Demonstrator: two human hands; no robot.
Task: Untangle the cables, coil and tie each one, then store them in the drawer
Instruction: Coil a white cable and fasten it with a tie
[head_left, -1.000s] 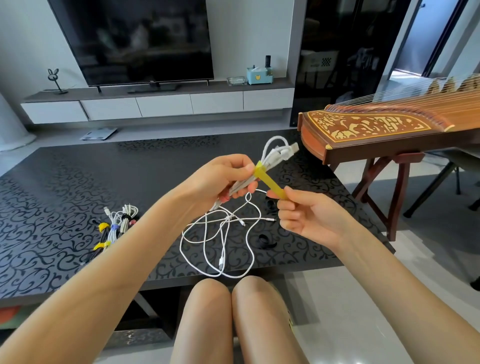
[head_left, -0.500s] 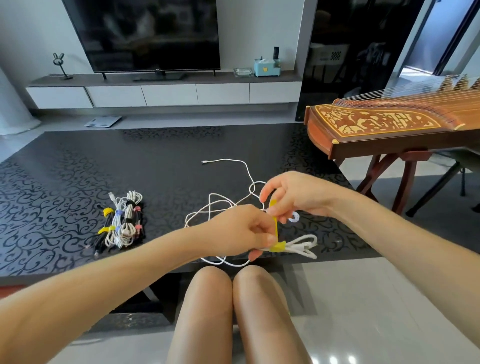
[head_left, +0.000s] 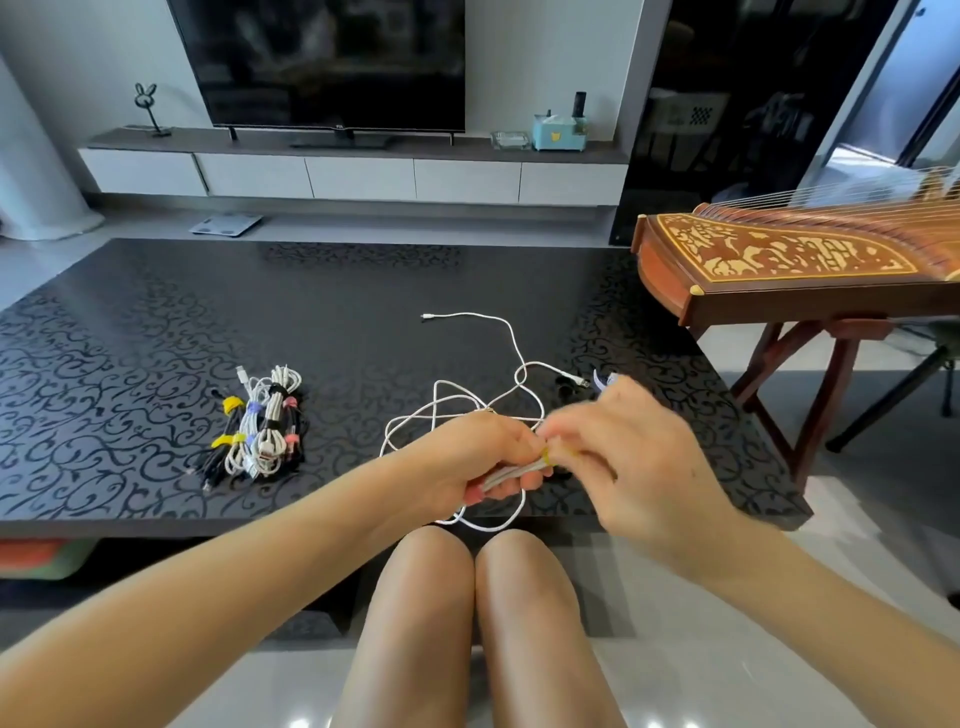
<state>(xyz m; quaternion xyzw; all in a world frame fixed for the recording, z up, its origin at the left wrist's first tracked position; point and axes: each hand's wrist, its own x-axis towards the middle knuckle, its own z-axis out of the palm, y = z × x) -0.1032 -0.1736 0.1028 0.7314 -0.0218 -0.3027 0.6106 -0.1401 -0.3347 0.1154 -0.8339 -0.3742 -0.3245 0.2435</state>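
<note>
The left hand (head_left: 475, 457) is curled into a loose fist around a folded white cable bundle (head_left: 511, 474), fingers wrapped under it and the thumb side on top, so the bundle pokes out to the right between palm and fingertips. The right hand (head_left: 631, 462) meets it just at that exposed end: its fingertips (head_left: 558, 434) are drawn narrow and pinched together on a yellow tie (head_left: 547, 457) that circles the bundle (motion blur smears these fingers, so which ones press the tie cannot be told). The two hands touch or nearly touch at the tie, held above the near edge of the black patterned table (head_left: 156, 338), over the person's knees.

Beneath and beyond the hands, a loose white cable (head_left: 511, 343) sprawls on the table in open loops, one end trailing toward the far side with its small plug lying free. Near the far right of those loops sits a small dark strap (head_left: 563, 385), and just beside it a pale one half hidden by the right hand. Well apart to the left lies a pile of coiled cables (head_left: 260, 426), white and black, each bound with coloured ties: yellow, purple, black, pink. A wooden zither (head_left: 789, 265) stands on its stand at the right, off the table.
</note>
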